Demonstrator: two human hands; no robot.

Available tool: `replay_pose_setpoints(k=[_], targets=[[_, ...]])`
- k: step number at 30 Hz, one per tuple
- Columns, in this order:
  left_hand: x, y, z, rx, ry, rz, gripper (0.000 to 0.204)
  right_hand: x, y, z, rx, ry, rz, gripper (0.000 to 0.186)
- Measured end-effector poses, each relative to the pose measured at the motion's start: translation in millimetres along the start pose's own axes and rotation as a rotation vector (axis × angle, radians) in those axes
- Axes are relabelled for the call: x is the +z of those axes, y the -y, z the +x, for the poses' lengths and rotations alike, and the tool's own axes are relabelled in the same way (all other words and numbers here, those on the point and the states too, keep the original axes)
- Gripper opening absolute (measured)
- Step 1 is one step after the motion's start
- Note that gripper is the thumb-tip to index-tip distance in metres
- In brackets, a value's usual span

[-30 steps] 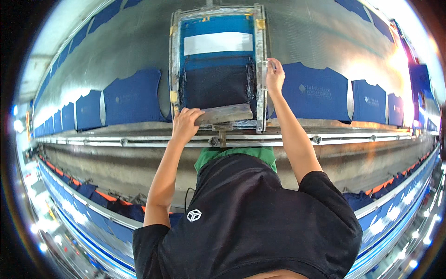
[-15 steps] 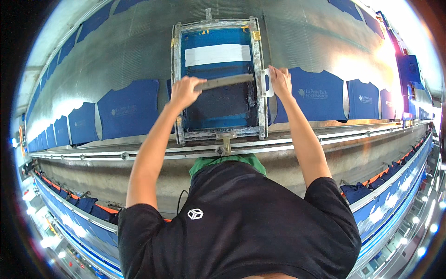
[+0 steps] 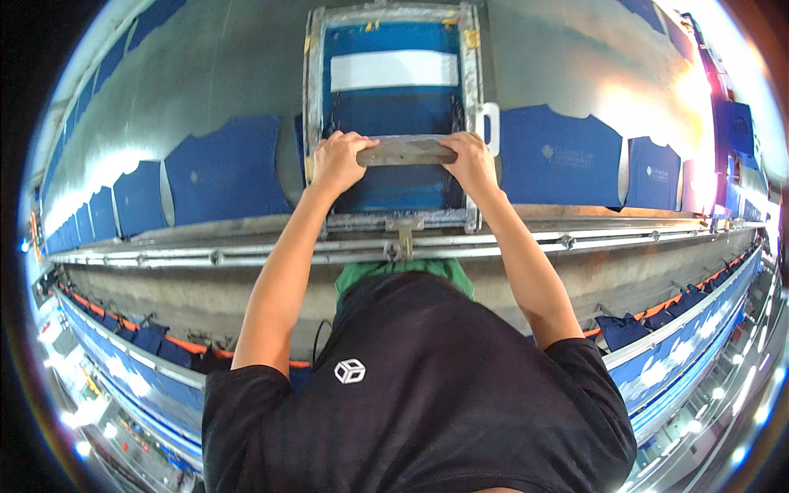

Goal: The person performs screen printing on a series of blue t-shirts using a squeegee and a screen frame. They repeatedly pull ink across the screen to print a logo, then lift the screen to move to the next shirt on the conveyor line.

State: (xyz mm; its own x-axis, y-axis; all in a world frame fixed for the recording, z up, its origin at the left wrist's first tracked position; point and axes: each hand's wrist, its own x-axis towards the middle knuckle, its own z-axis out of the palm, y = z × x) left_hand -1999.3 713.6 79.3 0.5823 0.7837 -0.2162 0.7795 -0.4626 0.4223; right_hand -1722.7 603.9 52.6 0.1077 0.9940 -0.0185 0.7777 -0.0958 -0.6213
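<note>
A screen-printing frame with a blue mesh lies on the long table in front of me. Across its lower half runs a squeegee, level from side to side. My left hand is closed round the squeegee's left end, and my right hand grips its right end. Both thumbs point inward along the bar. Just beyond my right hand, a white handle sticks out from the frame's right side. A white strip crosses the mesh farther up. Whatever lies under the screen is mostly hidden.
Dark blue garment pieces lie flat in a row to the left, and printed ones to the right. A metal rail runs along the table's near edge, with a bracket joining the frame there. Draped dark cloth hangs behind me on both sides.
My right hand has left the white handle and taken hold of the squeegee's right end. The squeegee, tilted before, is now level. My left hand keeps its hold.
</note>
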Motion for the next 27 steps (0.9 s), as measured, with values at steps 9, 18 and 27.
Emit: replay_pose_setpoints(k=[9, 18, 27], targets=[[19, -24, -146, -0.016, 0.147, 0.053, 0.065, -1, 50, -131, -0.012, 0.142, 0.044, 0.051], [-48, 35, 65, 0.057, 0.278, 0.034, 0.046, -57, 18, 87, 0.02, 0.374, -0.125, 0.044], [-7, 16, -5, -0.059, 0.145, -0.055, 0.037, -1, 4, 0, 0.041, 0.178, 0.01, 0.03]])
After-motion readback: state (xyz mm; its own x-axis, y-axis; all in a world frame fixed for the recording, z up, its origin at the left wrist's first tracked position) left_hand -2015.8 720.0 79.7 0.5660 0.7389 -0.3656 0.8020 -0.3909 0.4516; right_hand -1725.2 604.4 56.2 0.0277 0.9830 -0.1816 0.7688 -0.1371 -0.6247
